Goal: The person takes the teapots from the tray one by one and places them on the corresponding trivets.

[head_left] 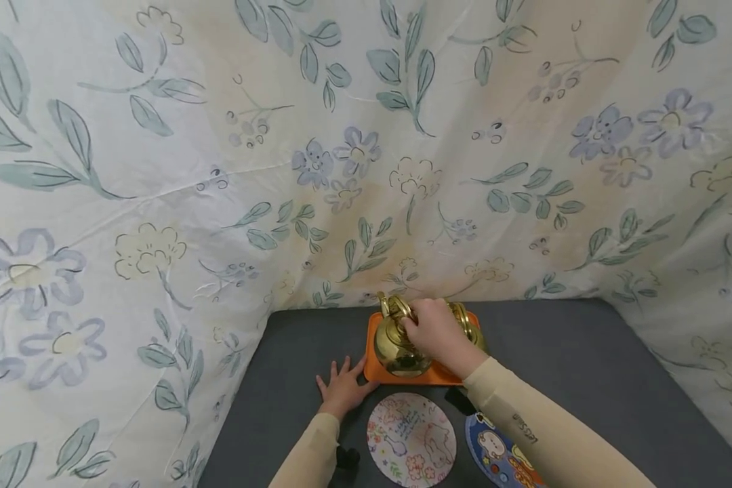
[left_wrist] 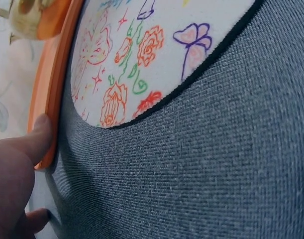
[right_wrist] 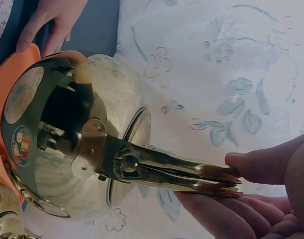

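Round white mat (head_left: 411, 439) with coloured flower and butterfly doodles, flat near the front edge of the grey cloth surface (head_left: 585, 366). Just right of it, at the same edge, a blue cartoon-printed mat (head_left: 494, 453), partly hidden. Pale floral sheet (head_left: 219, 169) hung along the surface's back and side edges.
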{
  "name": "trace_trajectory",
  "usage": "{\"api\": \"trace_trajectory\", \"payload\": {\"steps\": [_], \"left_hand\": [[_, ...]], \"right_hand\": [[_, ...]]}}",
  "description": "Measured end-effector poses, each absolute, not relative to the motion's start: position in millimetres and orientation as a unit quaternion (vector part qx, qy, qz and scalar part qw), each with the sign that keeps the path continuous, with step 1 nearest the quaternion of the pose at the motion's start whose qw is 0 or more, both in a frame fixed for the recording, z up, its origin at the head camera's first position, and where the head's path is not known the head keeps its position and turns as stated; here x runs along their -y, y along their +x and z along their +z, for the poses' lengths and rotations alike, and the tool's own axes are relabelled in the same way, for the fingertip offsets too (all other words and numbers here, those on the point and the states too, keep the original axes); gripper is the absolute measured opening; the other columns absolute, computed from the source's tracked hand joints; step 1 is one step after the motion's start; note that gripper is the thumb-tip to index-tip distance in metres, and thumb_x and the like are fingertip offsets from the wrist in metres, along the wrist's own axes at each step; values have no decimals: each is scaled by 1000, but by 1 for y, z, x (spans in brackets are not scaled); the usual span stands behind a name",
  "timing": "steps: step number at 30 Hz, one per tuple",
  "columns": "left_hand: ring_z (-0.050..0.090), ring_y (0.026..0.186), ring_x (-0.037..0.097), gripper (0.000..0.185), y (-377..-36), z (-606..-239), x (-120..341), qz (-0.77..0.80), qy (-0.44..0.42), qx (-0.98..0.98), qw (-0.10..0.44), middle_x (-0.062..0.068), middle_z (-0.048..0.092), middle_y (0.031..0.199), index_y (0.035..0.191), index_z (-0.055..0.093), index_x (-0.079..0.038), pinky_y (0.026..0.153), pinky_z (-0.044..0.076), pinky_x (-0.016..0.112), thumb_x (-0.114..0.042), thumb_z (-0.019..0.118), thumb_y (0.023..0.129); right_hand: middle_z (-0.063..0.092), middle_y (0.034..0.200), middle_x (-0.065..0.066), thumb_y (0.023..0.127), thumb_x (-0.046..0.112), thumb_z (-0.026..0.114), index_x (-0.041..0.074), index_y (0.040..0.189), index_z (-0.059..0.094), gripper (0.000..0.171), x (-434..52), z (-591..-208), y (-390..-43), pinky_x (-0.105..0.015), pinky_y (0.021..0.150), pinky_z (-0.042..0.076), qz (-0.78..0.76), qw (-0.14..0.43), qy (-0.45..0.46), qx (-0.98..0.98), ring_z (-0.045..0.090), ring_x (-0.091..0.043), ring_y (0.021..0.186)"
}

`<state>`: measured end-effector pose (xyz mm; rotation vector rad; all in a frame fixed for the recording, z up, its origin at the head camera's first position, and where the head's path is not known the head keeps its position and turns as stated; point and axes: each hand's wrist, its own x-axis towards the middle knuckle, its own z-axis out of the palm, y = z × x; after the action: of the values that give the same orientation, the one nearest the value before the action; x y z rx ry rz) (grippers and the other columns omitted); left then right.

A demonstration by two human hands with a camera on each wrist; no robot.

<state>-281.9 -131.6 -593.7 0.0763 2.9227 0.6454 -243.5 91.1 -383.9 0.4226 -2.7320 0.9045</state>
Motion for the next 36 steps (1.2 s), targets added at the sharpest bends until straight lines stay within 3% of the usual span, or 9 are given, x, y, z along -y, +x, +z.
{"api": "trace_trajectory", "payload": {"steps": [4, 11, 18, 25, 36], "left_hand": [[17, 153, 47, 75, -283, -595, 132, 206, 24, -975, 78, 13, 34, 163, 155, 42, -36, 111, 3, 80, -65, 64, 89], [16, 153, 47, 74, -286, -597, 131, 203, 25, -976, 76, 14, 33, 164, 155, 42, -36, 111, 2, 81, -66, 62, 90], [16, 153, 48, 72, -285, -598, 129, 212, 22, -974, 75, 15, 32, 164, 155, 42, -36, 111, 2, 81, -62, 64, 91], [15, 153, 47, 74, -285, -596, 126, 219, 17, -973, 74, 14, 31, 164, 155, 42, -37, 111, 3, 80, -65, 64, 90], [16, 153, 46, 72, -290, -596, 127, 198, 20, -977, 76, 12, 31, 164, 155, 40, -39, 111, 6, 81, -64, 62, 91]], "right_hand": [[56, 60, 0, 92, 9, 72, 4, 85, 71, 9, -95, -380, -234, -26, 49, 39, 301, 138, 156, 931, 47, -11, 48], [36, 50, 4, 92, 11, 73, 12, 65, 54, 33, -105, -376, -218, -22, 46, 24, 284, 157, 171, 930, 31, -10, 41], [36, 50, 6, 93, 9, 71, 6, 82, 67, 12, -112, -374, -205, -21, 45, 22, 288, 150, 192, 926, 28, -6, 41], [31, 51, 8, 92, 9, 73, 15, 63, 46, 40, -113, -377, -198, -20, 45, 20, 293, 147, 203, 923, 23, -4, 42], [39, 52, 8, 90, 6, 74, 9, 80, 65, 14, -108, -393, -190, -19, 45, 25, 307, 136, 210, 918, 31, -1, 42]]}}
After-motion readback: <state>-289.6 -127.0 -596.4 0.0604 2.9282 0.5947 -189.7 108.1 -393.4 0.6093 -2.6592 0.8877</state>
